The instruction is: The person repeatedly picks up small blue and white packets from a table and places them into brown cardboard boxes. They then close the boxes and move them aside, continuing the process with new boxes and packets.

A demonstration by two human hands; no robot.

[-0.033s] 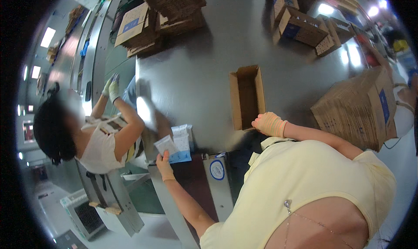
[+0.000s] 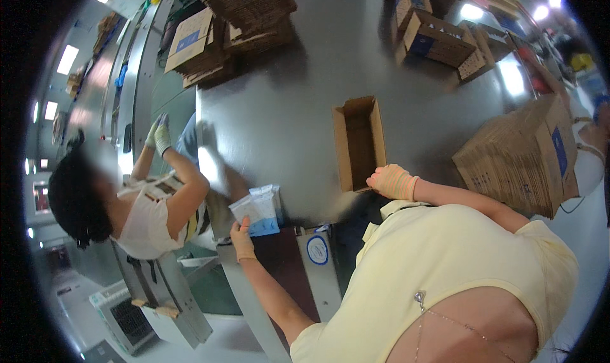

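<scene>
My left hand [image 2: 243, 241], in a thin glove with bare fingertips, pinches the lower edge of a flat white packet [image 2: 242, 207] at the table's near left edge. That packet lies against several similar white-and-blue packets [image 2: 265, 215] standing close together. My right hand [image 2: 393, 182], in a striped glove, is closed on the near right corner of an open cardboard box [image 2: 342, 148]. The box stands on the table with its top open, and its brown inside shows no contents. My right fingertips are partly hidden behind the box's rim.
Flattened cartons are stacked at the right [image 2: 515, 160] and at the far left [image 2: 194, 42]. Filled open boxes [image 2: 438, 40] stand at the far right of the metal table [image 2: 279, 115]. A gloved co-worker [image 2: 159, 207] is at the left beside a conveyor [image 2: 136, 83].
My left hand and its packet have shifted slightly right, closer against the other packets. My right hand stays on the box.
</scene>
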